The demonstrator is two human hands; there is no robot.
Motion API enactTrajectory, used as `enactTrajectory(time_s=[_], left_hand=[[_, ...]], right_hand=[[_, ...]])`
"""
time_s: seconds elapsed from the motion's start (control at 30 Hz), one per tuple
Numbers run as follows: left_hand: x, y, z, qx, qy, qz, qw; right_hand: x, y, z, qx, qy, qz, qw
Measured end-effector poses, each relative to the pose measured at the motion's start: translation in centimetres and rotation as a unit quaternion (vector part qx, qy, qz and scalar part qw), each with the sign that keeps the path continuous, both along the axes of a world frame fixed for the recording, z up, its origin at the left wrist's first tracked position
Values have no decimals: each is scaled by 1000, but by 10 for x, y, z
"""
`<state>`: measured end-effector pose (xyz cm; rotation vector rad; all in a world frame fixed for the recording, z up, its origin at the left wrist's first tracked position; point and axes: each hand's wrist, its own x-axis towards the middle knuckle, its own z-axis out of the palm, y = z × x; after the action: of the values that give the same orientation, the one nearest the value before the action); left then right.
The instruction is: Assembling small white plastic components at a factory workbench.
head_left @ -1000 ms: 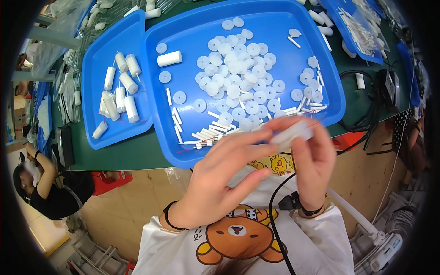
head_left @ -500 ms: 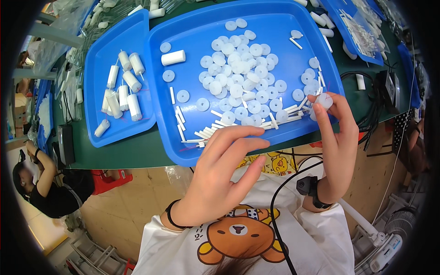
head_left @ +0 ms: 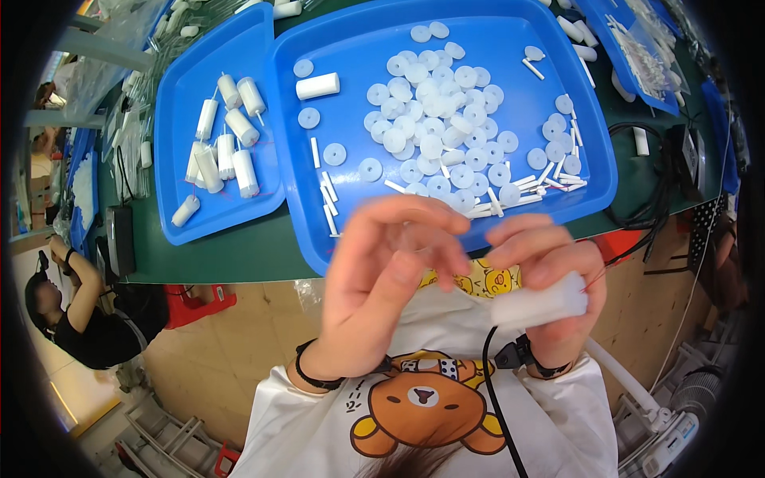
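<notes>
In my right hand (head_left: 558,263) a short white cylinder (head_left: 530,308) is gripped, tilted sideways, with a translucent disc-like end piece (head_left: 577,293) on its right end. A thin red thread shows by that end. My left hand (head_left: 362,279) is raised beside it, a little blurred, its fingers loosely bent and the thumb apart; I make out nothing held in it. Beyond both hands lies a large blue tray (head_left: 351,32) with a heap of translucent discs with center holes (head_left: 430,103), thin white sticks (head_left: 328,195) and one white cylinder (head_left: 317,86).
A smaller blue tray (head_left: 179,103) at left holds several white cylinders (head_left: 245,174) with sticks and red threads. Another blue tray (head_left: 665,102) with white sticks stands far right. Black cables (head_left: 645,199) lie at the green table's (head_left: 215,261) right. A person (head_left: 80,311) sits at the left.
My right hand has come down from the tray's right side toward me, turning the cylinder into view. The left hand has lifted off the tray's near edge and curled its fingers.
</notes>
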<state>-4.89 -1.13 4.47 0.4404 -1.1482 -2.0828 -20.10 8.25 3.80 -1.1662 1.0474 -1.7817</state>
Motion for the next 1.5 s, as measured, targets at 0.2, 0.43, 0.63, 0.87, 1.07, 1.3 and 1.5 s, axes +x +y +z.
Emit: enactTrajectory(time_s=[0.2, 0.43, 0.63, 0.87, 1.07, 1.3, 1.5], left_hand=[[22, -8, 10, -177, -162, -60, 969], [19, -7, 11, -366, -232, -62, 899], [15, -8, 6, -448, -186, -34, 874], [15, -9, 6, -525, -238, -12, 817], [18, -3, 3, -470, -242, -70, 846], [22, 0, 4, -272, -203, -155, 928], [15, 12, 13, 151, -24, -222, 963]], right_hand=[[4, 3, 4, 9, -65, -44, 997], [-2, -1, 4, -26, 74, -34, 996], [-1, -6, 6, -37, 119, -20, 992], [0, -11, 13, 5, 204, -14, 979], [9, -7, -1, 27, 100, 16, 995], [3, -6, -4, 76, 167, 46, 982], [14, -4, -8, -32, 83, -75, 993]])
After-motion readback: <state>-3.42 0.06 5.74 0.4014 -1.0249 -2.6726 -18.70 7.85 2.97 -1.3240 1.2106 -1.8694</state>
